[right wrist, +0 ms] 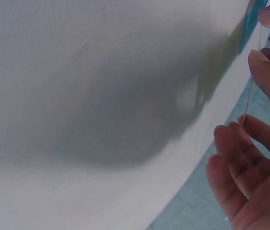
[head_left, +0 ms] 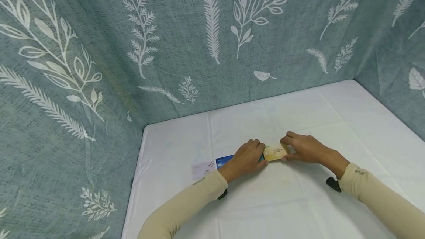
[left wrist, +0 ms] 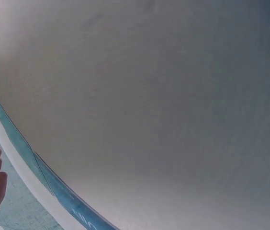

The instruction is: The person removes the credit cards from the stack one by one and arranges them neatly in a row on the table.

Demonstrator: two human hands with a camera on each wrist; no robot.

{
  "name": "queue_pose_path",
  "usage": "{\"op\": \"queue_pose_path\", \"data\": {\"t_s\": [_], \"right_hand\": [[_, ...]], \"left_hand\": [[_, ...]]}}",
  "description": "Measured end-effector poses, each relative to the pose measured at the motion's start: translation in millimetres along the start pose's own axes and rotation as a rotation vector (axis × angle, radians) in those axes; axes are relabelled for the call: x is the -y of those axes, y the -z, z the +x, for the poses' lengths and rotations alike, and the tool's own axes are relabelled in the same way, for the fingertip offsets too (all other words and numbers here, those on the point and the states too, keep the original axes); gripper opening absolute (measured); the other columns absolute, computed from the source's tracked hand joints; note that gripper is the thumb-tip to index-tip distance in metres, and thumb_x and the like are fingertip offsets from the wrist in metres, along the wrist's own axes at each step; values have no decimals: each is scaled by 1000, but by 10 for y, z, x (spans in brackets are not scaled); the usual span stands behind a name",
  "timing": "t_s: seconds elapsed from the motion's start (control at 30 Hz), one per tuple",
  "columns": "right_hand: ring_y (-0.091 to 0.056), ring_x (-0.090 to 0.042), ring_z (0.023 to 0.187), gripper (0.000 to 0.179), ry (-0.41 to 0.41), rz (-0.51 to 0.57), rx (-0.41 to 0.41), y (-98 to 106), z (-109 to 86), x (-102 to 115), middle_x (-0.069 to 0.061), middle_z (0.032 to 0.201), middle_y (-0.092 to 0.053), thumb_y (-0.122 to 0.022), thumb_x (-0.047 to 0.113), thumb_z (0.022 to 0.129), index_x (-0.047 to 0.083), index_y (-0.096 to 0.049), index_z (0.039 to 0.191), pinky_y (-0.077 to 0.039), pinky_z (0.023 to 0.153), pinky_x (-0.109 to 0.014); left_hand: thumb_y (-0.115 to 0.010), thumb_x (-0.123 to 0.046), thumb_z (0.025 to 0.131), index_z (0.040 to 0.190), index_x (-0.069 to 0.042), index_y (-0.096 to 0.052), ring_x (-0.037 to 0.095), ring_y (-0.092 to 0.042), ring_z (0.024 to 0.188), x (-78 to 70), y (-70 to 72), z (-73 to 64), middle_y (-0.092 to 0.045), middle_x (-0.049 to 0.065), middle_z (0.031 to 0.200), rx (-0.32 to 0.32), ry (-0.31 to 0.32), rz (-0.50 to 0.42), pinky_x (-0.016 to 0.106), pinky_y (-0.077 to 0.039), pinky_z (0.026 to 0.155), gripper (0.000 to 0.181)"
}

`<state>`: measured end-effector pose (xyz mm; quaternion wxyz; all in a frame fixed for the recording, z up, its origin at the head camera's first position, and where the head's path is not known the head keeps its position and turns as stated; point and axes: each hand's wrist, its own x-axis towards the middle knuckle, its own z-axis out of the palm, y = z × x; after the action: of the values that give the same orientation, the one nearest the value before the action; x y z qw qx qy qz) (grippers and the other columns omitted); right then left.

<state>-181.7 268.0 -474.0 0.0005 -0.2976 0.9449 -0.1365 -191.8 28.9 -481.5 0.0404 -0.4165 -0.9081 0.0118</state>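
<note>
A yellow card (head_left: 275, 152) with dark writing lies between both hands over the white table. My right hand (head_left: 307, 148) grips its right end, thumb at the lower edge and fingers at the upper. In the right wrist view the card shows edge-on as a thin line against the right hand (right wrist: 250, 177). My left hand (head_left: 247, 158) holds the card's left end by its corners. Beneath the left hand lies a teal card (head_left: 260, 157), mostly covered. Left of it are a blue card (head_left: 224, 161), partly hidden by the hand, and a pale pink card (head_left: 201, 169) with a floral print.
The cards form a row on a white tablecloth (head_left: 265, 209) with fold creases. Teal leaf-printed curtains (head_left: 186, 40) hang along the table's back and sides. Dark wrist-camera pieces (head_left: 333, 184) stick out under the sleeves.
</note>
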Motion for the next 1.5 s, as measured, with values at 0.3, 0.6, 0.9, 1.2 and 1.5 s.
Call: {"op": "queue_pose_path", "data": {"t_s": [0.3, 0.6, 0.9, 1.2, 1.5], "right_hand": [[-46, -3, 65, 55, -21, -8, 23, -12, -21, -37, 1, 98, -55, -79, 40, 74, 7, -63, 114, -42, 55, -23], [-45, -4, 65, 54, -34, 4, 45, -3, -44, -59, 2, 98, -54, -78, 40, 74, 8, -62, 115, -42, 55, -23], [-45, -4, 65, 54, -22, 20, 33, -23, -51, -71, 2, 99, -54, -80, 37, 74, 7, -62, 115, -41, 55, -23], [-46, -4, 66, 55, -36, 16, 27, -23, -44, -84, 2, 99, -54, -80, 38, 73, 8, -62, 115, -42, 56, -24], [-45, -5, 66, 56, -40, 14, 21, -47, -41, -103, 2, 99, -54, -80, 39, 73, 8, -63, 115, -43, 57, -24]], "left_hand": [[-58, -49, 90, 122, -9, -58, 12, -53, 95, -29, -29, 29, -59, 2, 112, 31, 1, -2, 24, -46, 81, 52], [-56, -50, 90, 123, -9, -58, 12, -53, 95, -57, -51, 49, -59, 2, 113, 31, -5, 6, 24, -46, 81, 53], [-57, -50, 90, 121, -8, -59, 13, -54, 94, -71, -82, 59, -60, 2, 111, 27, -21, 31, 25, -47, 81, 52], [-58, -50, 89, 118, -9, -60, 13, -54, 91, -67, -54, 84, -61, 2, 108, 11, -28, 65, 25, -47, 78, 51], [-61, -49, 88, 116, -10, -61, 12, -52, 85, -94, -24, 124, -61, 1, 103, 39, -14, 97, 23, -46, 73, 49]]}}
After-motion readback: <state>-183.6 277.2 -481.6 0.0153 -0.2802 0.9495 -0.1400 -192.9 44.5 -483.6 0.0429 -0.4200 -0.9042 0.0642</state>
